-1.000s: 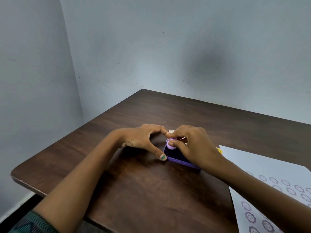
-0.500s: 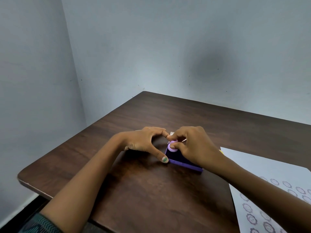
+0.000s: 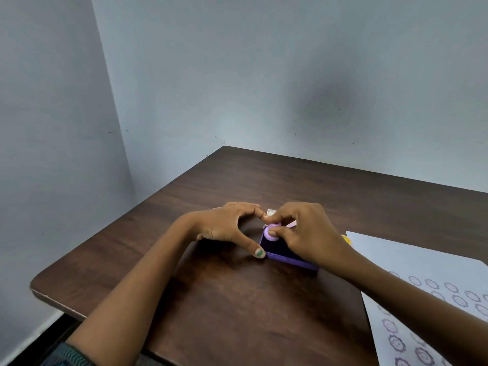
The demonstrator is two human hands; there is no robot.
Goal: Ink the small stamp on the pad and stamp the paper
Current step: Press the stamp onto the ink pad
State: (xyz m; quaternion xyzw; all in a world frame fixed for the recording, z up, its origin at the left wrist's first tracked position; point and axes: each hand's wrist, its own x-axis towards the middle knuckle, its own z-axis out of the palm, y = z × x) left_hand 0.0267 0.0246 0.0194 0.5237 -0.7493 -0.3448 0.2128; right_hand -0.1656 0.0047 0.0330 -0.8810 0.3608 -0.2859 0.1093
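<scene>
A small round lilac stamp (image 3: 272, 233) rests on the dark surface of a purple ink pad (image 3: 289, 257) in the middle of the brown table (image 3: 237, 313). My right hand (image 3: 309, 231) pinches the stamp between thumb and fingers from above. My left hand (image 3: 232, 225) braces the pad's left side, thumb at its near corner and index finger at its far corner. A white sheet of paper (image 3: 412, 262) lies to the right, with several purple round prints on its near part.
A small yellow object (image 3: 346, 239) peeks out behind my right wrist at the paper's far corner. The pad's pale lid (image 3: 272, 213) shows behind my fingers. Grey walls close in at the left and back. The table's left edge (image 3: 52, 299) is near.
Both hands stay in the same grip on the stamp and the pad. Only the head camera has shifted slightly.
</scene>
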